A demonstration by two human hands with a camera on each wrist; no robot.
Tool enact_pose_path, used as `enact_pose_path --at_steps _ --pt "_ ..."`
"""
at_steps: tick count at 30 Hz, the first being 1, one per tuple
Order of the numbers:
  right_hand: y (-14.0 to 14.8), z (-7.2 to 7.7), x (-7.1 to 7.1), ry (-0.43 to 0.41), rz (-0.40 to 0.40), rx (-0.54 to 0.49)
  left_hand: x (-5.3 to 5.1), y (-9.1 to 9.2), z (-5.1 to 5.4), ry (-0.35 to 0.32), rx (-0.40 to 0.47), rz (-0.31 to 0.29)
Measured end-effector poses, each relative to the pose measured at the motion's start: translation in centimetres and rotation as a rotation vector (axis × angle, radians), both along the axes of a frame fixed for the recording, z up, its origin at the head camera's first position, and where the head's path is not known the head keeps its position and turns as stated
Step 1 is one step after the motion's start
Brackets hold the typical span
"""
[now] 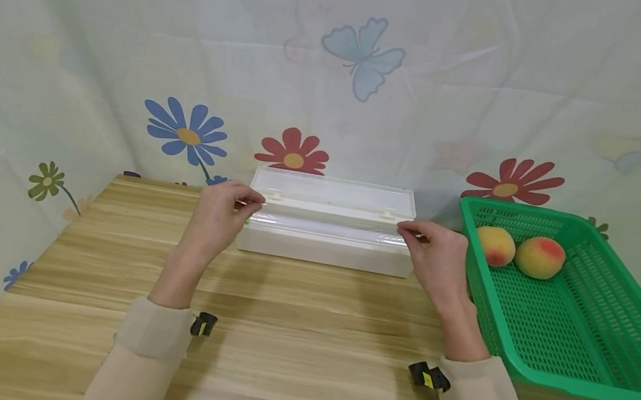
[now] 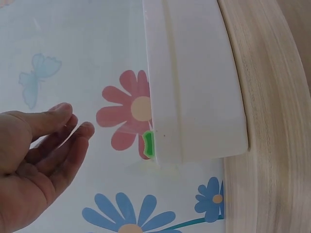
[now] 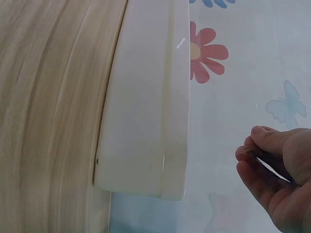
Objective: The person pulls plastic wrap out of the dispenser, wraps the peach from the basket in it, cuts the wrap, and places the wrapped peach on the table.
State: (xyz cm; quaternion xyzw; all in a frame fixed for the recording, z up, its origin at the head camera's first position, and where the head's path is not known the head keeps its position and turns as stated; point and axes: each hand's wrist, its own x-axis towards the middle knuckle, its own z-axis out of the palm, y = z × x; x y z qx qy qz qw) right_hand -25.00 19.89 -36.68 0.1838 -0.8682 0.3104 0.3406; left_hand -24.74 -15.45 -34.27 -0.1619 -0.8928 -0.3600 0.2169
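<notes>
A long white cling film dispenser (image 1: 322,251) lies on the table with its clear-topped lid (image 1: 334,191) tipped back. Inside it shows a shiny roll of clear cling film (image 1: 323,229). My left hand (image 1: 221,214) pinches the film's edge at the left end, thumb against fingers. At the right end my right hand (image 1: 439,256) pinches the same edge. In the wrist views the left hand (image 2: 43,155) and right hand (image 3: 277,170) are raised above the box, thumbs close to the fingertips; the film is too clear to trace there. A green piece (image 2: 148,144) sits at the box's left end.
A green plastic basket (image 1: 523,368) stands at the right, close to the right forearm, with two peaches (image 1: 540,258) in it. Behind the wooden table (image 1: 299,359) hangs a flowered curtain (image 1: 430,106).
</notes>
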Motion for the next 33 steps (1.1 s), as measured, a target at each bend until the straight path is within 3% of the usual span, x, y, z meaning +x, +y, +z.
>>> enact_pose_path --at_steps 10,33 --pt "-0.2 0.5 0.2 0.041 -0.003 -0.032 0.1 0.2 0.4 0.1 0.014 0.025" --pt "-0.2 1.8 0.9 0.073 0.0 -0.051 0.7 0.5 1.3 0.118 0.055 0.066"
